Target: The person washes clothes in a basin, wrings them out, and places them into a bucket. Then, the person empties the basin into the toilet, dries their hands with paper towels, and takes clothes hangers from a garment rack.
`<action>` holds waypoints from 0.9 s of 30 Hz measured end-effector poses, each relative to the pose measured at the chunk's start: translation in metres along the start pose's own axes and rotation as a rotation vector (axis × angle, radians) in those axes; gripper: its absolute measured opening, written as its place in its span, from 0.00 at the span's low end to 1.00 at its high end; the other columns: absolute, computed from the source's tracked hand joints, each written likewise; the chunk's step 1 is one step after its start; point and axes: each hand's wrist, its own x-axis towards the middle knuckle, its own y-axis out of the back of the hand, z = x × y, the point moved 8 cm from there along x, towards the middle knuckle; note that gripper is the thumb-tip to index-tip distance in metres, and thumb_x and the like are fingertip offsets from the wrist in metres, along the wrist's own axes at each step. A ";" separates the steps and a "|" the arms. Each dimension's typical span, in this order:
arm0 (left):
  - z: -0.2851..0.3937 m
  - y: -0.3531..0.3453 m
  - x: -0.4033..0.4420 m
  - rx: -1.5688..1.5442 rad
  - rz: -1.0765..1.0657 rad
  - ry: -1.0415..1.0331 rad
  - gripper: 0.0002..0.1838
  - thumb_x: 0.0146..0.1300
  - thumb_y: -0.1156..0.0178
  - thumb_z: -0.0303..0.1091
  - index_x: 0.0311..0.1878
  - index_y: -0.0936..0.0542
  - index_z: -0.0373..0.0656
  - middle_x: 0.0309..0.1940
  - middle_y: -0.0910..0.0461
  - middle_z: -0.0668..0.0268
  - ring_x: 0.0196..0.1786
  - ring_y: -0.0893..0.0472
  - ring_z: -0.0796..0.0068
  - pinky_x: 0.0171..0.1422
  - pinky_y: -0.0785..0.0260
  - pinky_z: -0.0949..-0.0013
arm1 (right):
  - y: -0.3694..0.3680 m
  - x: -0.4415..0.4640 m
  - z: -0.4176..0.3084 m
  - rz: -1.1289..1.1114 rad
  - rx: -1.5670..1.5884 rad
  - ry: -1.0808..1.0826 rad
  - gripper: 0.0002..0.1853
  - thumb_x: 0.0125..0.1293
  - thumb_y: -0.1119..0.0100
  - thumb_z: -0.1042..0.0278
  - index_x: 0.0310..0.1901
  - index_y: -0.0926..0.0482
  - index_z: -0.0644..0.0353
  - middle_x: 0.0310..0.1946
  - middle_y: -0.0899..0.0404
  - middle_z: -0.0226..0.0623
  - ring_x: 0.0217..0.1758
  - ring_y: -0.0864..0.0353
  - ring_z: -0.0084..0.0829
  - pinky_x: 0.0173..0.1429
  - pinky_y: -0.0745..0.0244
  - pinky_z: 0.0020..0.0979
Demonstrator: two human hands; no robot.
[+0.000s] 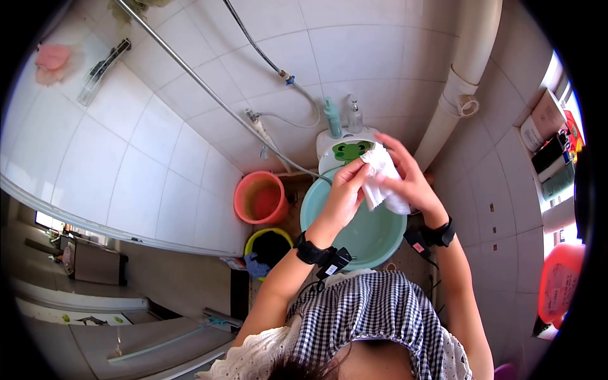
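hair [292, 369] hangs below labelled devices [335, 261], left hand [346, 190] pinching cloth [380, 166], right hand [410, 178] touching, half-open.

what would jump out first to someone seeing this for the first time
Probably the white cloth, pinched in the left hand with the right hand at its side, above the mint-green basin. Next might come the green cartoon frog just beyond the basin, and the pink bucket to the basin's left.

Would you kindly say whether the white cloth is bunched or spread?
Bunched: the white cloth is creased and gathered where the left hand pinches it.
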 end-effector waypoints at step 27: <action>-0.062 -0.029 0.015 -0.300 -0.209 0.320 0.37 0.60 0.63 0.67 0.60 0.37 0.46 0.56 0.34 0.70 0.58 0.35 0.73 0.64 0.46 0.69 | 0.018 -0.022 0.038 0.593 -0.100 0.091 0.16 0.69 0.60 0.62 0.36 0.27 0.66 0.28 0.24 0.33 0.33 0.28 0.21 0.38 0.35 0.20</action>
